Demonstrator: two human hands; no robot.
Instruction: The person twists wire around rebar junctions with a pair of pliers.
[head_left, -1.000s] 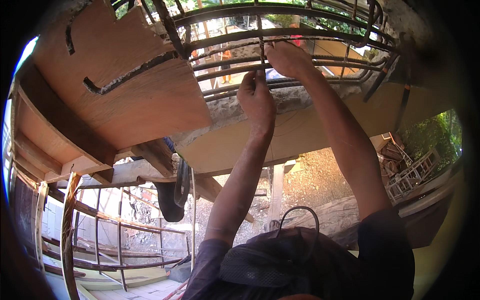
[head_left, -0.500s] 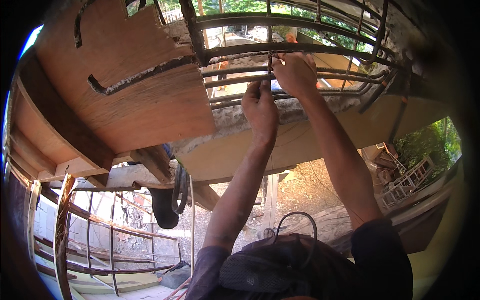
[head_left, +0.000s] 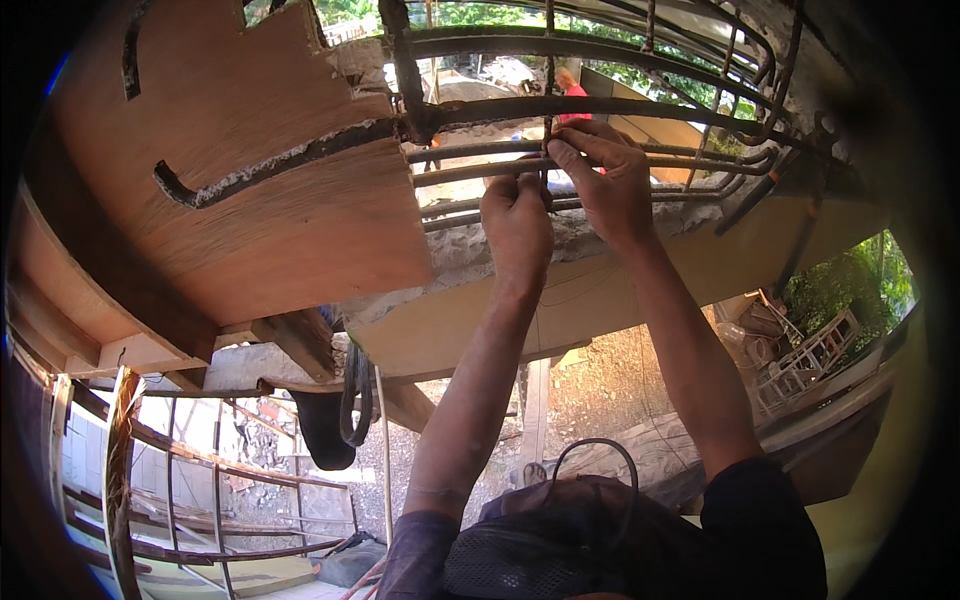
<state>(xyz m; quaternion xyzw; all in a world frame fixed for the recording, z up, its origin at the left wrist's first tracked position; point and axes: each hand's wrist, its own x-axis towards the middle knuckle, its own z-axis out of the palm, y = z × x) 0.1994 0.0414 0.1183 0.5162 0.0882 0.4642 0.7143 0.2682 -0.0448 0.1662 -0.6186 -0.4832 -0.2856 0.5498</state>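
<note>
Both my arms reach out to a cage of rusty rebar [head_left: 480, 110] set in rough concrete. My left hand [head_left: 516, 218] is a closed fist just under a horizontal bar [head_left: 450, 150], gripping a thin tie wire [head_left: 546, 172]. My right hand [head_left: 603, 178] sits beside it, touching it, with thumb and fingers pinched on the same wire where a thin vertical bar [head_left: 549, 60] crosses the horizontal one. The wire's ends are hidden by my fingers.
A plywood formwork sheet [head_left: 250, 200] with a bent bar across it fills the left. Timber props [head_left: 300, 345], a black looped hose [head_left: 355, 400] and more rebar [head_left: 130, 480] lie lower left. A dark bag [head_left: 560, 540] hangs at my chest. A person in red [head_left: 572, 88] stands far behind the cage.
The view has shifted, so the cage sits lower and nearer. My hands have closed in together; the right hand has come down from a higher bar to meet the left at the crossing.
</note>
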